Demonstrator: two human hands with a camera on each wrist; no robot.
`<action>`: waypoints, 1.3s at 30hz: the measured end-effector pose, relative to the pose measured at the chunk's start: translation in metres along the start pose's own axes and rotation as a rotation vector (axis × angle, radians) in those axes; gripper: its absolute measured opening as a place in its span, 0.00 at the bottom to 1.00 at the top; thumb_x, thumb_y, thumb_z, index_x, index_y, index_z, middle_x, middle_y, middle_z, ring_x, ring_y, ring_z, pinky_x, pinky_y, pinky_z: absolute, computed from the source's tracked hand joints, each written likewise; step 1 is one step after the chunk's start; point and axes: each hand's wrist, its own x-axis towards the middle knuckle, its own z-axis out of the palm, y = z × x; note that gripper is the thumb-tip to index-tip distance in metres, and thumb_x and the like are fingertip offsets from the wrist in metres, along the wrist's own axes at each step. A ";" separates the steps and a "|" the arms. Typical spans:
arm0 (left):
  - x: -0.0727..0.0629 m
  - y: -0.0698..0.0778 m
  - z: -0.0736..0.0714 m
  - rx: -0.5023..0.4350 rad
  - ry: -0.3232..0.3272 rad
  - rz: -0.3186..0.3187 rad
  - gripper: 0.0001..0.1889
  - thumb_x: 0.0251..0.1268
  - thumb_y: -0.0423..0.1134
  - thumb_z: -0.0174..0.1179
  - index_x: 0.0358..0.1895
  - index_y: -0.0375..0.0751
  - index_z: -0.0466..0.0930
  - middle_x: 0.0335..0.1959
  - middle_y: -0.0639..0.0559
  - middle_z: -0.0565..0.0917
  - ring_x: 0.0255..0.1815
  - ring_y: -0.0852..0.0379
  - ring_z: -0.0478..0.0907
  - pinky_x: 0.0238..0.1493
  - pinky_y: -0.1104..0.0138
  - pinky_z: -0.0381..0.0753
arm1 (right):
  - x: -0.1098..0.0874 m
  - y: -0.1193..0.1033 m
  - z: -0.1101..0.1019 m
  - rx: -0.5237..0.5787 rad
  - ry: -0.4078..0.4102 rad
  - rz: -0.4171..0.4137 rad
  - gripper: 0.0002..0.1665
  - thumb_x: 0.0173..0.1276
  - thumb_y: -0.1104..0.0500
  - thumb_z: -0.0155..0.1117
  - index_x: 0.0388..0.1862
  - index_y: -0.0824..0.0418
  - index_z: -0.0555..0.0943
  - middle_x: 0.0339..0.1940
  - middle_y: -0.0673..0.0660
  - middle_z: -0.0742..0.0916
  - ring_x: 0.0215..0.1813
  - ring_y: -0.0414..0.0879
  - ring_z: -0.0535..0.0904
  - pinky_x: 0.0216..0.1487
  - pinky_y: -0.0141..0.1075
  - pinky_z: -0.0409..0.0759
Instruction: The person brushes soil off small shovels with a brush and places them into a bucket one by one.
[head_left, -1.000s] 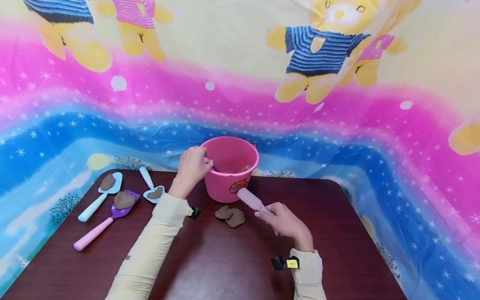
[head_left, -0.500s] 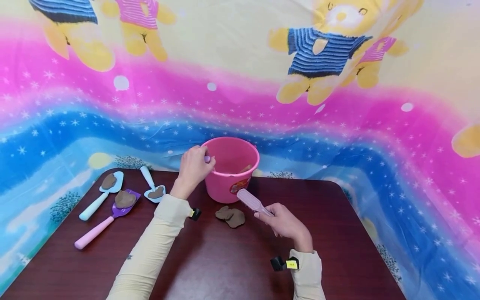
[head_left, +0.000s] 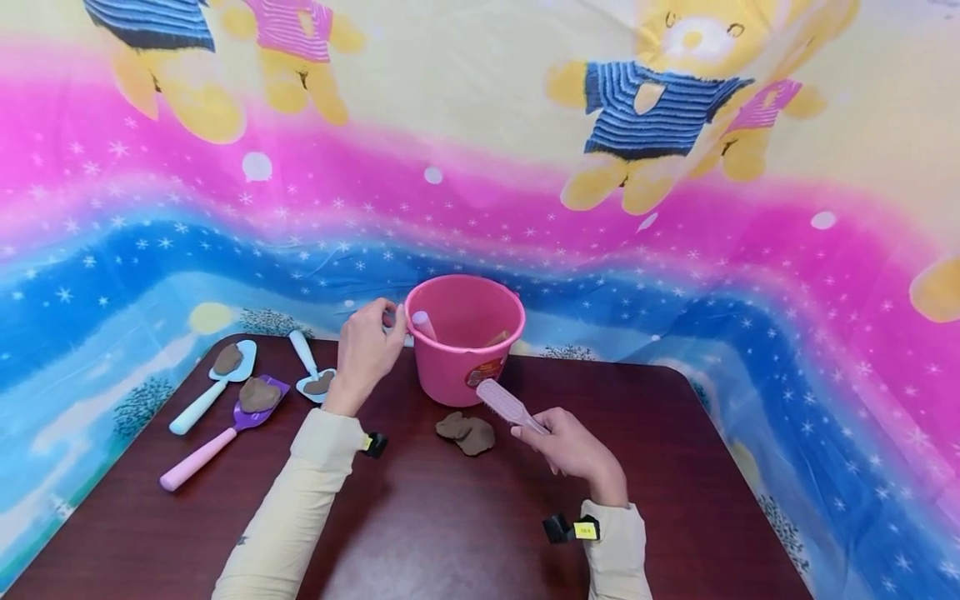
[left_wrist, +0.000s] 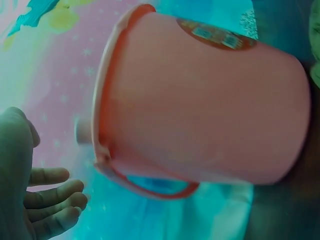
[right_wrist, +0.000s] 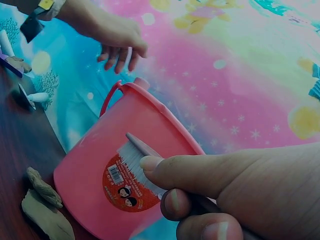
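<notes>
A pink bucket [head_left: 450,375] stands upright at the back of the table. From inside it, a lilac handle [head_left: 423,323] leans against the left rim; the rest of that tool is hidden. Just left of the rim is my left hand [head_left: 367,350], fingers loosely bent and holding nothing; the left wrist view shows the fingers [left_wrist: 55,195] apart from the handle end [left_wrist: 82,131]. My right hand [head_left: 566,446] grips a pale pink brush [head_left: 504,402] by its handle, white bristles [right_wrist: 131,162] facing the bucket. Flattened brown clay-like lumps [head_left: 467,433] lie in front of the bucket.
At the left lie a light-blue shovel [head_left: 243,358], a purple shovel with a pink handle [head_left: 198,458] and a small light-blue trowel [head_left: 303,350], each with a brown lump on its blade. A patterned cloth [head_left: 465,225] hangs behind the dark wooden table [head_left: 435,533].
My left hand has let go of the lilac handle and drawn back left, leaving it leaning in the bucket. The right hand and brush have barely moved; the view has shifted slightly.
</notes>
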 end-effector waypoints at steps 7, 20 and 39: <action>-0.018 -0.028 -0.011 0.044 0.001 -0.045 0.18 0.77 0.49 0.53 0.38 0.38 0.84 0.27 0.45 0.84 0.27 0.48 0.80 0.31 0.53 0.80 | 0.000 0.000 -0.001 0.005 -0.002 0.000 0.17 0.73 0.45 0.64 0.36 0.58 0.85 0.10 0.51 0.73 0.10 0.42 0.65 0.13 0.34 0.61; -0.054 -0.089 -0.043 0.137 0.016 -0.104 0.09 0.67 0.36 0.59 0.32 0.35 0.83 0.28 0.39 0.85 0.29 0.42 0.81 0.34 0.48 0.78 | -0.001 -0.001 0.000 -0.003 -0.002 0.000 0.17 0.74 0.46 0.64 0.32 0.57 0.84 0.10 0.51 0.72 0.10 0.42 0.65 0.13 0.33 0.61; -0.124 -0.153 -0.112 0.394 -0.113 -0.398 0.13 0.50 0.33 0.64 0.20 0.29 0.70 0.26 0.24 0.73 0.31 0.24 0.72 0.33 0.38 0.68 | -0.002 -0.002 0.000 0.002 0.006 -0.005 0.16 0.73 0.45 0.65 0.36 0.57 0.84 0.10 0.52 0.73 0.11 0.43 0.65 0.13 0.34 0.62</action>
